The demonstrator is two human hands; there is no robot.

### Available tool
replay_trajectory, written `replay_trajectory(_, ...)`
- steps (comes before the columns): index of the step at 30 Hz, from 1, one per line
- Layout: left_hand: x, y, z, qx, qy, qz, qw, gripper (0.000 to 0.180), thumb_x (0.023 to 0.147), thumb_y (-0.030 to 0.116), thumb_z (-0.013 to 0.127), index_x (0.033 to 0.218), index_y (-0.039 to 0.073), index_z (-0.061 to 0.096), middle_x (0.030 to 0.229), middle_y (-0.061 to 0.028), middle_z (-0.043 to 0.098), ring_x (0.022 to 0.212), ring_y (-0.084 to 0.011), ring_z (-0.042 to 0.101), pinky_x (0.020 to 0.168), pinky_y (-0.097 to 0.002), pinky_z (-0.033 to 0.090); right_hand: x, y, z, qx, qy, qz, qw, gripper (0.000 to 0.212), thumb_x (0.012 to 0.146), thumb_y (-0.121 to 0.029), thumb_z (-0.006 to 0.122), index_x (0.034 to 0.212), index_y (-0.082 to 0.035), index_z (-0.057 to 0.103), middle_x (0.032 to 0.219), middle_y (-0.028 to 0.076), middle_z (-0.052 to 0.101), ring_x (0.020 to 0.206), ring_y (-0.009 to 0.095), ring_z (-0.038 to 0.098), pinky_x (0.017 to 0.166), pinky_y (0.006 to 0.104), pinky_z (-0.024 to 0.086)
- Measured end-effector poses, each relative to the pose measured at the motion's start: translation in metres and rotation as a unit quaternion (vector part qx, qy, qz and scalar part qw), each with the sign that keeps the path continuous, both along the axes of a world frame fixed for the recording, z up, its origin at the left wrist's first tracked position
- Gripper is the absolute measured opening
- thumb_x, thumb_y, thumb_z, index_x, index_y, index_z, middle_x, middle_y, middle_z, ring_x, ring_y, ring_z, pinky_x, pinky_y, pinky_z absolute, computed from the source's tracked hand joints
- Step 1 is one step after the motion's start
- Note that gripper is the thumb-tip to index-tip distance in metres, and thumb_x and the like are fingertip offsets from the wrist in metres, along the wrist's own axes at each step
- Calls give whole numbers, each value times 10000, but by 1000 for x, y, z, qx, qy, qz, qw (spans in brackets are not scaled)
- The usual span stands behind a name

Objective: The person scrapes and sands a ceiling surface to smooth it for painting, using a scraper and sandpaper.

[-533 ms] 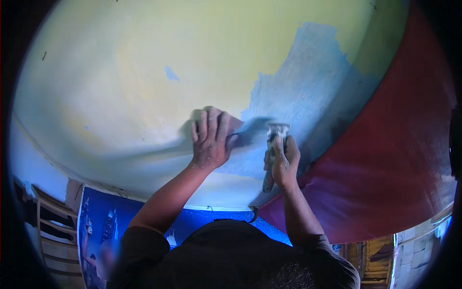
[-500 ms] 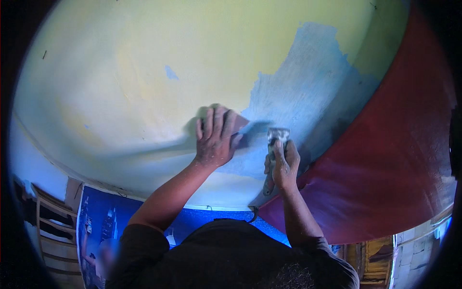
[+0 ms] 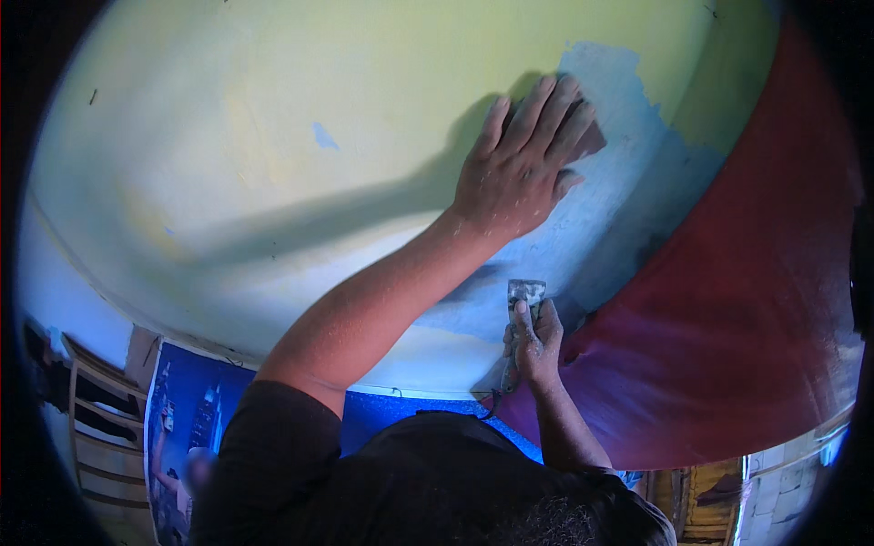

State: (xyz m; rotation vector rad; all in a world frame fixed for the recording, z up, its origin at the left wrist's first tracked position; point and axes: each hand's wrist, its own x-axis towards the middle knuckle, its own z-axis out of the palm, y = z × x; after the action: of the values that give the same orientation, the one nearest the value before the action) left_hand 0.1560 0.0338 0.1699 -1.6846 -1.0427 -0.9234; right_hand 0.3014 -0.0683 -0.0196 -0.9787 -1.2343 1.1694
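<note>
My left hand point(image 3: 519, 173) reaches up, its fingers lying over a dark brown sheet of sandpaper point(image 3: 590, 140) pressed to the wall point(image 3: 300, 82). The sheet's corner sticks out past the fingertips; the rest is under the hand. It rests at the edge of a bare bluish-grey patch point(image 3: 610, 91), where the yellow paint is gone. Lower down, my right hand point(image 3: 541, 350) is closed round the handle of a putty knife point(image 3: 526, 291), with its whitish, smeared blade pointing up. Pale dust speckles both hands.
Dark red sheeting point(image 3: 710, 346) hangs along the right side, close to my right arm. Low on the left are a blue picture banner point(image 3: 187, 396) and a wooden rack point(image 3: 105, 437). A small blue chip mark point(image 3: 324, 136) shows in the paint.
My left hand has swept up and to the right along the wall with the sandpaper, onto the bare patch. My right hand has dropped slightly with the putty knife.
</note>
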Motion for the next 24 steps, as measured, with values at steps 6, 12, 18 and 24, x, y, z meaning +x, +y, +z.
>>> replay_trajectory(6,-32,5,-126,-81,1,50,995,834,978,597,709,1698,244,477,1787,-116,388,1654,-325,318,1307,-613,181,19,16,-31,-18,-38,12,999,336,1156,-353,648,1083,-41,547,747,54,614,567,121,586,492,304,482)
replay_trajectory(12,-32,16,-150,-107,-34,71,991,832,997,604,671,1725,276,441,1792,-30,397,1668,-252,303,1359,-561,74,27,24,-45,-20,-69,26,997,310,1148,-342,662,1115,-54,551,764,59,628,569,124,585,507,311,487)
replay_trajectory(18,17,28,3,-7,-15,-10,1000,899,918,603,765,1685,236,473,1784,-49,403,1677,-248,285,1361,-539,116,22,19,-37,-77,-29,58,995,309,1147,-327,670,1103,-50,539,775,49,620,576,121,590,492,312,486)
replay_trajectory(24,34,38,34,14,-15,-16,1000,839,958,584,736,1680,236,488,1792,-61,387,1683,-278,274,1359,-566,96,15,17,-17,-56,-10,40,998,290,1150,-301,666,1102,-43,541,766,43,606,568,119,574,487,308,476)
